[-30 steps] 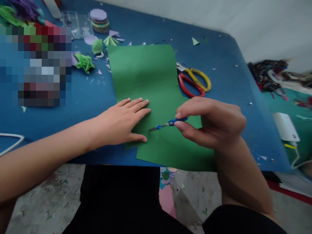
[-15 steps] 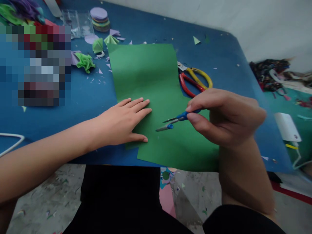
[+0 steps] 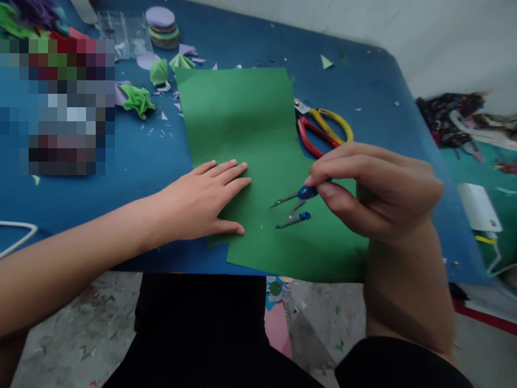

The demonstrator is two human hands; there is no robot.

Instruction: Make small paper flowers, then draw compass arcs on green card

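Observation:
Green paper point(image 3: 238, 116) lies on the blue table and reaches its front edge. My left hand point(image 3: 210, 199) rests flat on the paper's left part, fingers spread, holding nothing. Between thumb and forefinger of my right hand point(image 3: 367, 188) is a blue drawing compass point(image 3: 307, 193), pinched near its top. Its metal needle leg points left, and its other leg carries a short pencil point(image 3: 293, 221). The compass is over the paper; I cannot tell whether its tip touches. Beyond my right hand lie scissors point(image 3: 325, 129) with one red and one yellow handle.
At the back left are a stack of paper discs point(image 3: 162, 27), a clear plastic packet point(image 3: 123, 35) and a folded green paper piece point(image 3: 138, 101) among scraps. A white device with a cable point(image 3: 480, 207) is at the right. A blurred patch covers part of the left.
The compass has turned in my right fingers, its pencil leg swinging right and toward me, away from the needle leg. My left hand stays put.

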